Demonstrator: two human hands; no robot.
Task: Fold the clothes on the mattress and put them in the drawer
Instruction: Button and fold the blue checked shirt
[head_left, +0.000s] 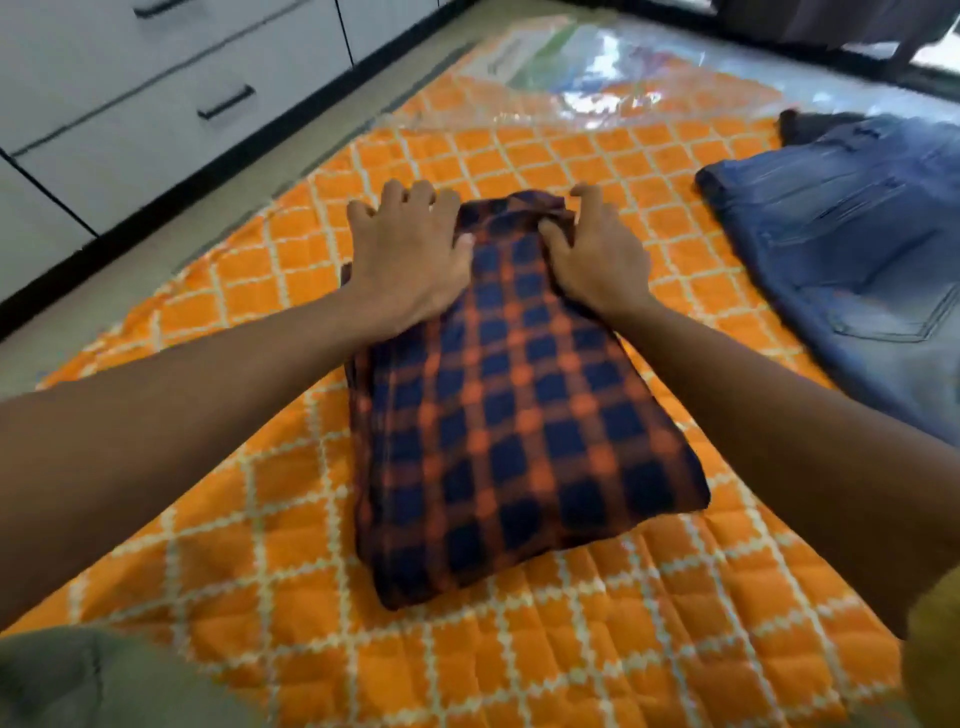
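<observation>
Plaid shirt (519, 395) lies folded mid-mattress (260, 571), jeans (857, 249) just beside. Risk: bunched collar end slips on lifting, layers spring apart. Left hand (410, 260) presses flat, fingers spread; right hand (597, 254) pinches far-edge cloth. Both arms extended forward.

Bright even daylight, glare on plastic sheet (597, 78), slight blur, wide-angle bending.

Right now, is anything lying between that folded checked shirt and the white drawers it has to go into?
Nothing visible blocks the way. Between the checked shirt and the drawers lie only bare orange mattress and a strip of floor. The drawers in view look closed, though. The jeans lie on the opposite side.
</observation>
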